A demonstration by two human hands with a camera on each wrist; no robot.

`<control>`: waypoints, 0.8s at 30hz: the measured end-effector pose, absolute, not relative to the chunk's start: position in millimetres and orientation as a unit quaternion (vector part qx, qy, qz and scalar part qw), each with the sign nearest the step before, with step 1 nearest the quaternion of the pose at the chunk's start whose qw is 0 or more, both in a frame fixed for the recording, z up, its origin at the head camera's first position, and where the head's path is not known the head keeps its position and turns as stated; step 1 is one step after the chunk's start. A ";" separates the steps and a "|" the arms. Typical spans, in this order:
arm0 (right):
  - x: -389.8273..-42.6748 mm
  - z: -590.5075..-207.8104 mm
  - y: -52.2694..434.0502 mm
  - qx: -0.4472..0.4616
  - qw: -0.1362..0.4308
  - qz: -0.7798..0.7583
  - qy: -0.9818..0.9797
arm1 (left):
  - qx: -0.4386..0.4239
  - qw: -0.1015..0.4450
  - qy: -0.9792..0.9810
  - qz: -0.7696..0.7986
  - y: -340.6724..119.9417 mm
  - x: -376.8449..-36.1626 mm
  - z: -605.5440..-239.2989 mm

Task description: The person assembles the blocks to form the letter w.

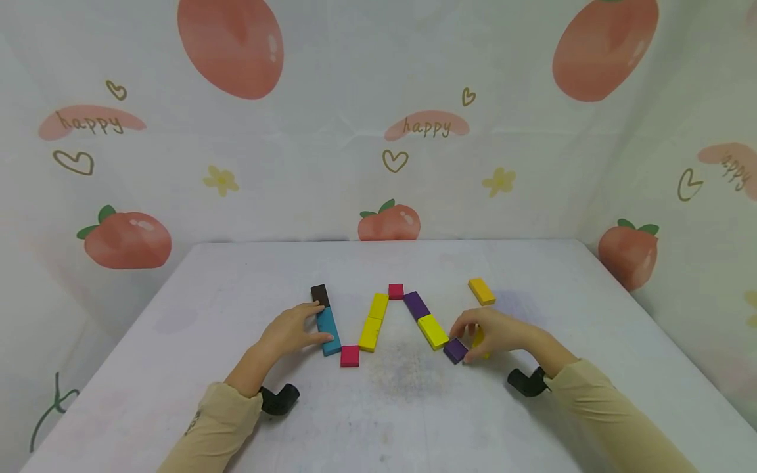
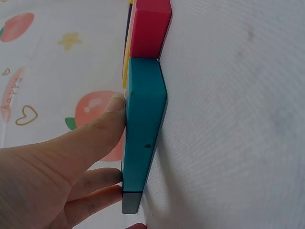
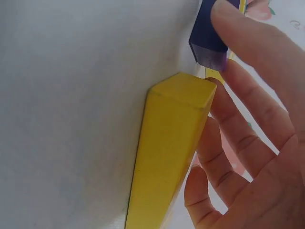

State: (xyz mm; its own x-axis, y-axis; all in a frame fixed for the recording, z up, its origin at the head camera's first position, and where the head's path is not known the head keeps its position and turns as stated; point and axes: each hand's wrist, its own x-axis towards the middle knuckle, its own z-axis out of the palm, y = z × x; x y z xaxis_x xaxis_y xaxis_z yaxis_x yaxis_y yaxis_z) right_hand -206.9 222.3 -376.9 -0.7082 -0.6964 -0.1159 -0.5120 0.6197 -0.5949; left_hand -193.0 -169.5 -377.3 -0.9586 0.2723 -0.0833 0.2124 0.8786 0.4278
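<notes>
In the head view, coloured blocks lie in a zigzag row on the white table. My left hand rests on the blue block, thumb near its front end and fingertips by the black block behind. The left wrist view shows thumb and fingers lightly bent against the upper face of the blue block. At the row's right end, my right hand pinches a small purple block between thumb and forefinger. A longer yellow block lies beneath that palm, largely hidden in the head view.
Between the hands run a red block, two yellow ones, another red block, a longer purple block and a yellow block. An orange-yellow block lies apart behind my right hand. A printed curtain hangs behind the table.
</notes>
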 end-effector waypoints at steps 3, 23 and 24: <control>-206.8 -376.4 221.7 -0.340 0.169 -0.265 0.886 | 0.126 0.069 0.966 0.214 -169.6 -193.0 -377.3; -204.1 -376.4 226.3 -0.328 0.160 -0.256 0.895 | 0.128 0.066 0.966 0.214 -169.9 -193.2 -377.5; -203.9 -376.4 226.6 -0.328 0.158 -0.255 0.896 | 0.128 0.066 0.966 0.214 -169.9 -193.2 -377.7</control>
